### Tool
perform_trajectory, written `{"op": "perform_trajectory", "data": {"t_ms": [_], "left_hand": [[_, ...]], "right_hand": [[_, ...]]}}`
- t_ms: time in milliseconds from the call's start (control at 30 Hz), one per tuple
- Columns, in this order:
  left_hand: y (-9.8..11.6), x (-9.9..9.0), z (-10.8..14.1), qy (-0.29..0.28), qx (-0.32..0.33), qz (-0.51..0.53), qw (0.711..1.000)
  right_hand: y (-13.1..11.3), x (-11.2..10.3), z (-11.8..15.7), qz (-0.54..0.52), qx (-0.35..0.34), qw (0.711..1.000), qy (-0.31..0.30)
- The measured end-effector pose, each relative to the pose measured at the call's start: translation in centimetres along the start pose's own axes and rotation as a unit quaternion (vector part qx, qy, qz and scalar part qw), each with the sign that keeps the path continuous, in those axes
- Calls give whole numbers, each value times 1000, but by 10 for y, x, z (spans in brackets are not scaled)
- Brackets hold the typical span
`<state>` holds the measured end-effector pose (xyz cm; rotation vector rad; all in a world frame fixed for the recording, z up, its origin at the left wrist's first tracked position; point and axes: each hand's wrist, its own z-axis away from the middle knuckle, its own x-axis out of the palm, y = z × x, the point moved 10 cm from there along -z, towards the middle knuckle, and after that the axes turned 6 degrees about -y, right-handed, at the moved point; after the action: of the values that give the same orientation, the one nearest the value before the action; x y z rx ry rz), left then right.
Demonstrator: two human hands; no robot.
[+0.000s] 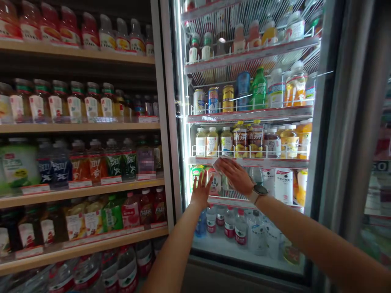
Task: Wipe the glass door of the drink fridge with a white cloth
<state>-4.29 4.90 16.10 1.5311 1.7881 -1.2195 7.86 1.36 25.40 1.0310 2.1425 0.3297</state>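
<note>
Fingers (222,163) on bottled drinks (215,182) in a cooler (317,122)

LED strip (182,101) inside the glass-door cooler (320,122) is throwing hard white light across the racks, glare is washing the upper shelf (253,53), and the right hand (235,177) is catching that glow. Wooden shelving (76,128) is sitting dimmer at left, its edges bending toward the lower-left corner. One bottle label (146,160) is showing as pixelated blur.
</note>
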Motion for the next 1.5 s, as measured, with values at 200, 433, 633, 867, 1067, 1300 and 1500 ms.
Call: {"op": "perform_trajectory", "data": {"t_ms": [200, 433, 633, 867, 1067, 1300, 1500], "left_hand": [[1, -4, 4, 32, 15, 6, 999], [-62, -3, 39, 133, -84, 51, 986], [-95, 13, 35, 48, -128, 21, 990], [-93, 28, 27, 23, -129, -3, 991], [-95, 27, 28, 50, -112, 30, 992], [-95, 29, 30, 50, -90, 49, 993], [-92, 33, 31, 47, -88, 46, 994]], "right_hand": [[28, -25, -27, 6, 105, 992, 65], [-41, 38, 13, -2, -8, 1000, -24], [-101, 84, 47, -56, -76, 993, -65], [-144, 103, 78, -86, -174, 978, -81], [-91, 60, -9, -70, -128, 988, -42], [-29, 7, -101, -42, 0, 999, 13], [-87, 54, -49, -49, -84, 995, -38]]}}
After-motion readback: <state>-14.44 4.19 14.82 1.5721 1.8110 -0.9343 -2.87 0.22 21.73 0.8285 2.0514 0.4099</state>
